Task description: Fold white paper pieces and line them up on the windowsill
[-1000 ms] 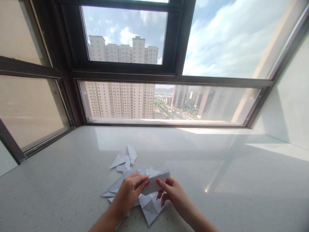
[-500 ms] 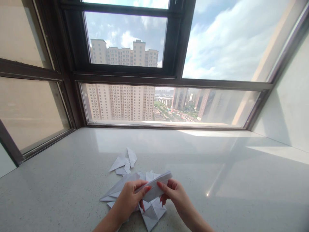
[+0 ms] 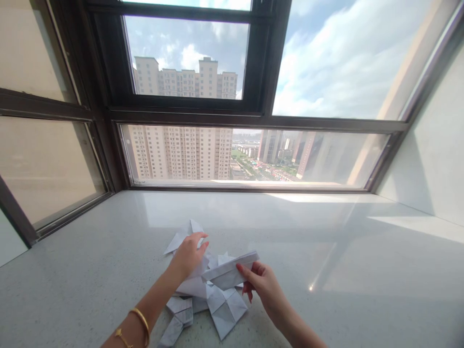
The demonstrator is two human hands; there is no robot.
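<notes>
Head view: loose folded papers (image 3: 227,311) crowd the bench (image 3: 326,270) below and around both hands. Left hand (image 3: 189,253), fingers apart, hovers over far pieces. Right hand (image 3: 258,279) pinches folded strip (image 3: 230,271), long, white, creased lengthwise, above the pile.

Near the lower left of the frame, a smooth, rounded gold bangle (image 3: 144,322) is circling the left forearm (image 3: 154,297), and a thinner gold band (image 3: 123,340) just beside it is bearing a small, pointed gold ornament (image 3: 118,332). Reddish polish is coloring the visible fingernails (image 3: 239,267) of the left hand (image 3: 187,253) and right hand (image 3: 263,285), the right hand's lower ones tapering toward narrow tips.
</notes>
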